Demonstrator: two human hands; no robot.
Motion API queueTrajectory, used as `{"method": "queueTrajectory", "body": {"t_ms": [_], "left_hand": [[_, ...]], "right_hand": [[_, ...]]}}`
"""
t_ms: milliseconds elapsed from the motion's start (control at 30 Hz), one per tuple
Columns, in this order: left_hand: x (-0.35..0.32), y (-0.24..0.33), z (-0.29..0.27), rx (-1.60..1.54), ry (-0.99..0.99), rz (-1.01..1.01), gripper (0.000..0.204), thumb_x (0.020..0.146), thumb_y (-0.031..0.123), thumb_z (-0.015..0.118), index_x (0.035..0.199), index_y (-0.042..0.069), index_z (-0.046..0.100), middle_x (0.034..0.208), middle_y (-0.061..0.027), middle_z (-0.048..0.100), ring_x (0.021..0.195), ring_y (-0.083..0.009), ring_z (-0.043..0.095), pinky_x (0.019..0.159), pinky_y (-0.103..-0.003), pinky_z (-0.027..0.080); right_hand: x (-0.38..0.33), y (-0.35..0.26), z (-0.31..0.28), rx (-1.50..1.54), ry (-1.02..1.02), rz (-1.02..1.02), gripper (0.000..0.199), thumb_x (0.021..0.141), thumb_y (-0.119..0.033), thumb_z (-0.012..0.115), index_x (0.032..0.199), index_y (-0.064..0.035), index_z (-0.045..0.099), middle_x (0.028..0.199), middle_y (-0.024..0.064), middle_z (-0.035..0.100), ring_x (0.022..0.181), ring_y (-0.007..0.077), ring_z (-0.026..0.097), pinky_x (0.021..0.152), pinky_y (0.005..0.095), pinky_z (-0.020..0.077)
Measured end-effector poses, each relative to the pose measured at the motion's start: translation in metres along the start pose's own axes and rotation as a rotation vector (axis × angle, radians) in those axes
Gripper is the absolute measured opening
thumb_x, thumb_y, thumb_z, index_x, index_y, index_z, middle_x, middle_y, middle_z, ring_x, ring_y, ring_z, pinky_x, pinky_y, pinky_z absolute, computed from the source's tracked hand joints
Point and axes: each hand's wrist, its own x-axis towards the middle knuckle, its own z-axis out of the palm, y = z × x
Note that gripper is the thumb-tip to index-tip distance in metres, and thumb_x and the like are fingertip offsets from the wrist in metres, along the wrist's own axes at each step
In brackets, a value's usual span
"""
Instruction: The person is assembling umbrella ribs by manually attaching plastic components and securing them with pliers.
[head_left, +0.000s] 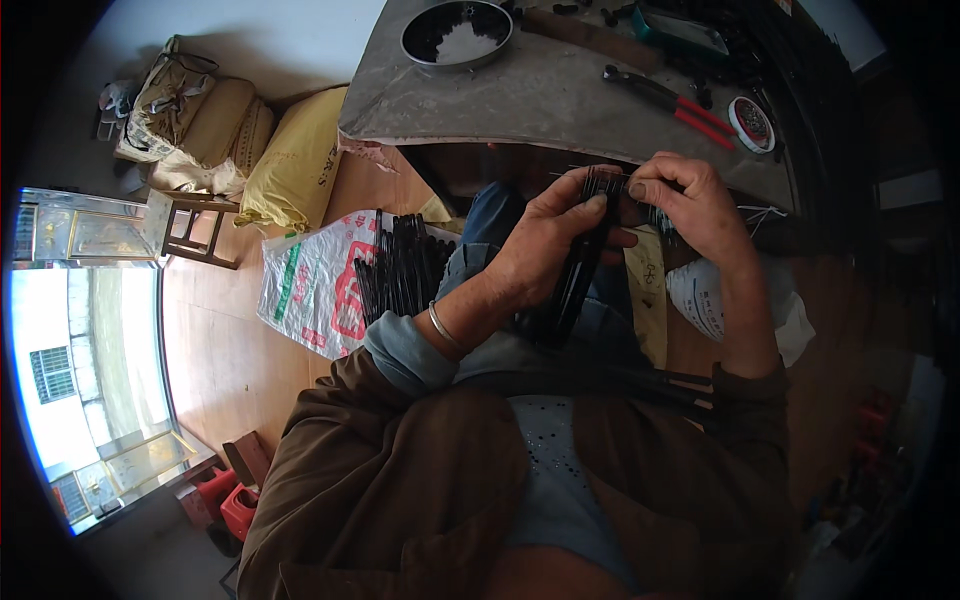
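My left hand (pixel 560 225) is wrapped around a bundle of slim black rods (pixel 578 285) that looks like a folded umbrella frame. It tilts over my lap, with its narrow rib ends pointing up past my thumb. A thin wire (pixel 622 177) crosses those ends. On the right, my right hand (pixel 690 200) pinches the wire between thumb and fingertips, close against the rods. Its grip point is small and partly hidden. Beside my left leg, several similar black rod bundles (pixel 400 265) lie on a white plastic sack (pixel 310 290) with red and green print.
Ahead stands a grey worktable (pixel 480 110). On it are a dark bowl (pixel 456 35) of white material, red-handled pliers (pixel 670 105), a round tub (pixel 751 125) of small metal parts and a green tray (pixel 682 32). Yellow sacks (pixel 295 160) and a wooden stool (pixel 200 225) stand left.
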Motion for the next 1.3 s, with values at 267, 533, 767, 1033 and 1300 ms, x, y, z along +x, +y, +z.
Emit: {"method": "queueTrajectory", "body": {"t_ms": [267, 533, 767, 1033, 1300], "left_hand": [[0.004, 0.006, -0.011, 0.219, 0.075, 0.083, 0.034, 0.090, 0.008, 0.047, 0.123, 0.001, 0.049, 0.108, -0.0083, 0.058, 0.098, -0.0161, 0.057, 0.084, -0.030, 0.047], [0.021, 0.017, -0.017, 0.579, -0.012, 0.101, 0.031, 0.082, 0.009, 0.054, 0.112, 0.003, 0.062, 0.115, -0.0074, 0.057, 0.104, -0.0165, 0.054, 0.092, -0.029, 0.041], [0.079, 0.082, -0.015, 0.810, 0.036, 0.061, 0.050, 0.093, 0.035, 0.056, 0.132, 0.004, 0.048, 0.101, -0.0094, 0.058, 0.063, -0.0112, 0.057, 0.054, -0.028, 0.049], [0.368, 0.160, -0.002, 1.617, -0.128, 0.894, 0.019, 0.081, 0.014, 0.063, 0.098, 0.009, 0.070, 0.091, -0.0100, 0.068, 0.079, -0.0222, 0.066, 0.072, -0.033, 0.053], [0.437, 0.132, 0.015, 2.412, -0.046, 0.615, 0.024, 0.080, 0.016, 0.057, 0.102, 0.009, 0.064, 0.109, -0.0155, 0.061, 0.101, -0.0340, 0.059, 0.085, -0.040, 0.051]], "right_hand": [[-0.001, 0.024, -0.002, 0.665, -0.157, 0.184, 0.046, 0.081, -0.007, 0.070, 0.123, -0.0021, 0.050, 0.100, 0.0043, 0.058, 0.092, 0.0112, 0.056, 0.082, 0.0258, 0.0504], [-0.015, 0.053, 0.065, 0.730, -0.480, 0.091, 0.041, 0.078, -0.001, 0.067, 0.116, -0.0006, 0.054, 0.104, 0.0087, 0.062, 0.095, 0.0183, 0.061, 0.084, 0.0338, 0.0510], [-0.012, 0.033, 0.083, 1.387, -0.043, 0.316, 0.027, 0.091, -0.006, 0.048, 0.117, 0.0033, 0.051, 0.108, 0.0176, 0.062, 0.094, 0.0278, 0.064, 0.085, 0.0390, 0.0516], [0.007, 0.039, 0.069, 1.365, 0.041, 0.405, 0.020, 0.089, 0.003, 0.043, 0.107, -0.0005, 0.052, 0.104, 0.0206, 0.062, 0.093, 0.0322, 0.064, 0.075, 0.0464, 0.0535], [0.003, 0.072, 0.066, 1.458, 0.002, 0.423, 0.021, 0.092, -0.001, 0.046, 0.111, 0.0015, 0.054, 0.105, 0.0192, 0.065, 0.095, 0.0289, 0.066, 0.079, 0.0366, 0.0503]]}}
